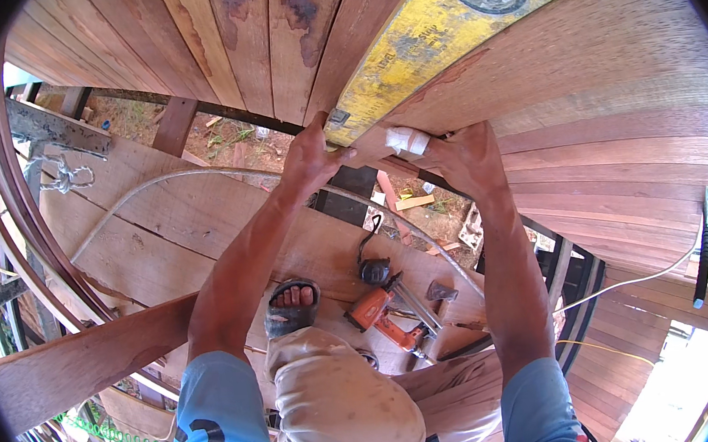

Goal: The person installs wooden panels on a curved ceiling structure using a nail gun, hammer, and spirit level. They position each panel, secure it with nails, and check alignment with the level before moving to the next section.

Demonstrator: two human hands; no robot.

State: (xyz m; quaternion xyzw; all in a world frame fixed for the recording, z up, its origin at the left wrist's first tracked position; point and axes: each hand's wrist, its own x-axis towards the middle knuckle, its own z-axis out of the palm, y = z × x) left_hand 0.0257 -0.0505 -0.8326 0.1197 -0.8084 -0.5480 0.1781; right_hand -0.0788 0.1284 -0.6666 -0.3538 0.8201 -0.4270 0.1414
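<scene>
A worn yellow spirit level [422, 44] with a round vial window lies slantwise along the wooden boards in front of me. My left hand [313, 163] is closed around its near end, with thumb and forefinger on either side. A wide reddish-brown plank [519, 77] runs beside the level. At this plank's lower end, my right hand [469, 160] grips the edge; some of its fingers are hidden behind the wood. One finger of that hand wears a white wrapping [407, 140].
On the plank platform [161, 256] below lie an orange nail gun [384, 312] and a black tape measure [374, 270], near my sandalled foot [292, 304]. A pale hose [196, 173] crosses the platform. A loose board [86, 357] juts in from the left; ground with wood scraps [414, 202] shows through a gap.
</scene>
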